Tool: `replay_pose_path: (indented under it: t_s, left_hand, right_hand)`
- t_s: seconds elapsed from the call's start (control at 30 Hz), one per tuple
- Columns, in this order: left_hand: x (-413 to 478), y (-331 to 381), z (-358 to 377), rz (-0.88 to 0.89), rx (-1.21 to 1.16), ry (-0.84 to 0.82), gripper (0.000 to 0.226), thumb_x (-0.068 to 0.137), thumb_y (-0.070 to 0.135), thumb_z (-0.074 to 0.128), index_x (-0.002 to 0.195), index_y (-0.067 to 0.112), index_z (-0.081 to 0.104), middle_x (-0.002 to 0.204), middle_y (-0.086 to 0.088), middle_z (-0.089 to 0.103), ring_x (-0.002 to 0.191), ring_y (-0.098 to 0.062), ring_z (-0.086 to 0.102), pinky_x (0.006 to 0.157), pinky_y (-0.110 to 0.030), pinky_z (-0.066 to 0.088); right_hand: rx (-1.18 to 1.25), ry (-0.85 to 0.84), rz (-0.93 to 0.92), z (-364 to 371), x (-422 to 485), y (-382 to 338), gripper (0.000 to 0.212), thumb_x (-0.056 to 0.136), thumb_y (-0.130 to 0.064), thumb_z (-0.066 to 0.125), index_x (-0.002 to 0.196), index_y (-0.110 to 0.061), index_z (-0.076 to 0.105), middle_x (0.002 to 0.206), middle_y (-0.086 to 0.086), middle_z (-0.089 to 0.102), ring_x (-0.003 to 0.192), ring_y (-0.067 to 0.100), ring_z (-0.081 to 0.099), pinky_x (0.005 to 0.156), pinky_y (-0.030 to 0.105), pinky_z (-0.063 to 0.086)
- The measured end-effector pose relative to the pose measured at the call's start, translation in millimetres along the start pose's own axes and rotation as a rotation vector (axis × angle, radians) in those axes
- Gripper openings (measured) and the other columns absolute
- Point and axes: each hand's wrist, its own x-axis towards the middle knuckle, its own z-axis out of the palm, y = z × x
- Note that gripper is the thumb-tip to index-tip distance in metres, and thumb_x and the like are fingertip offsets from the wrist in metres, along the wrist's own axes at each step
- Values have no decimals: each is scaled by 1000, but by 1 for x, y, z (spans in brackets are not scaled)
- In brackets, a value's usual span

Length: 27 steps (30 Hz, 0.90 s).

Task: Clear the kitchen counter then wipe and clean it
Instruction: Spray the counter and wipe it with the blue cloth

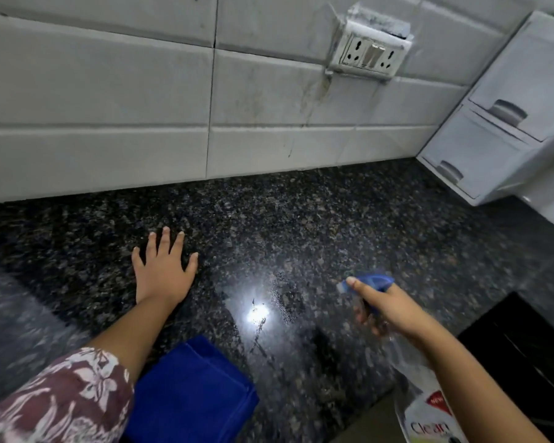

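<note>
From the head camera, the dark speckled granite kitchen counter [301, 219] ran along a wall of white rectangular tiles [109, 91]. The left hand [165, 270] lay palm down on the stone with its fingers straight and spread, gripping nothing. Its forearm led back to a maroon sleeve with a white floral print [55, 401]. Just beside that forearm, at the near edge of the counter, lay a folded deep-blue cloth [192, 391].

The right hand [387, 310] was curled round the neck of a clear plastic spray bottle with a blue trigger head [370, 282], held above the counter with the nozzle pointing towards the left hand; the forefinger lay stretched along the top of the head. The hand and nozzle were blurred. The bottle's labelled body reached the lower edge of the view.

Between the hands a bright lamp reflection [258, 313] shone on the stone, with fine wet droplets [282, 282] around it.

A stained white double wall socket [370, 52] sat on the tiles, and a white plastic drawer unit [506, 123] stood at the right.
</note>
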Motion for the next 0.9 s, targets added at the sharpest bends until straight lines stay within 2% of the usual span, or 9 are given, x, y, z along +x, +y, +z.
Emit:
replay_pose_path:
  t_s: [0.07,0.17,0.3,0.37,0.5,0.6,0.7,0.77,0.9]
  left_hand:
    - [-1,0,0,46,-5,23,59,99,52,24,151,27,22,160,3,16,147,-23,10,116,-49,11]
    - [-1,-1,1,139,-32,77,54,100,45,33,148,22,34,156,3,29,144,-22,24,113,-46,22]
    - [-4,2,0,228,-42,146,47,97,35,47,141,17,47,143,-2,49,134,-25,42,104,-46,35]
    - [-7,3,1,277,-61,187,44,95,30,54,136,14,53,136,-4,57,127,-26,50,97,-46,40]
    - [-5,15,-1,306,-92,218,41,91,25,61,129,10,59,128,-9,62,119,-29,57,92,-47,45]
    - [0,67,-2,390,-138,143,43,92,34,57,129,12,59,129,-10,61,119,-29,57,95,-46,47]
    - [-6,143,-3,543,-142,-10,53,91,49,48,135,19,53,140,-6,53,127,-25,51,103,-39,42]
    - [-15,194,3,636,-117,-107,59,90,53,47,141,23,45,148,-3,44,133,-22,44,107,-34,37]
    - [-36,281,20,790,-32,-254,65,90,58,44,146,29,34,156,2,29,140,-20,31,113,-36,30]
  right_hand:
    - [38,109,-62,-17,1,1,35,95,-35,54,83,-4,67,60,16,60,56,32,52,38,25,37]
    - [51,280,-86,-41,9,5,32,96,-32,54,85,-6,69,62,21,59,52,29,54,37,24,41]
    - [24,381,-38,-65,17,15,52,93,-41,56,75,7,65,52,16,59,46,28,54,48,31,44]
    - [69,378,-27,-73,17,18,55,92,-44,57,80,9,65,57,19,60,49,28,53,47,31,41]
    - [236,425,-74,-92,13,10,41,90,-48,59,95,-9,71,68,15,60,60,28,54,43,28,38]
    - [290,550,-144,-114,17,-3,36,87,-54,60,89,-21,73,67,9,63,56,24,54,45,29,40]
    - [301,725,-220,-135,31,-14,47,79,-67,59,93,-24,72,72,5,67,62,25,61,57,39,48]
    - [356,825,-269,-147,43,-18,34,87,-55,58,104,-28,70,71,3,65,56,20,59,58,39,52]
    - [473,972,-370,-176,78,-13,30,94,-36,58,120,-23,65,91,3,66,47,5,53,50,22,50]
